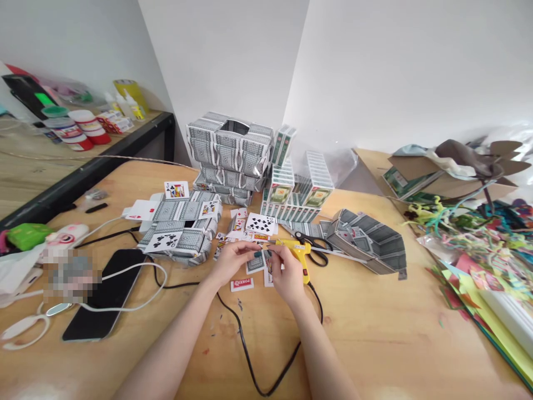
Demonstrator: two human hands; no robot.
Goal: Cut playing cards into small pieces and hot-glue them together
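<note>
Left, a card block sits on the desk; the left hand and right hand nearly meet near loose cards, probably for fine control, though whether their fingers pinch anything I cannot tell; right, a glue gun lies beside, perhaps for easy reach

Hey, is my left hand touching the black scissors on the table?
Apart. The head view shows your right hand and the yellow glue gun between your left hand and the scissors.
</note>
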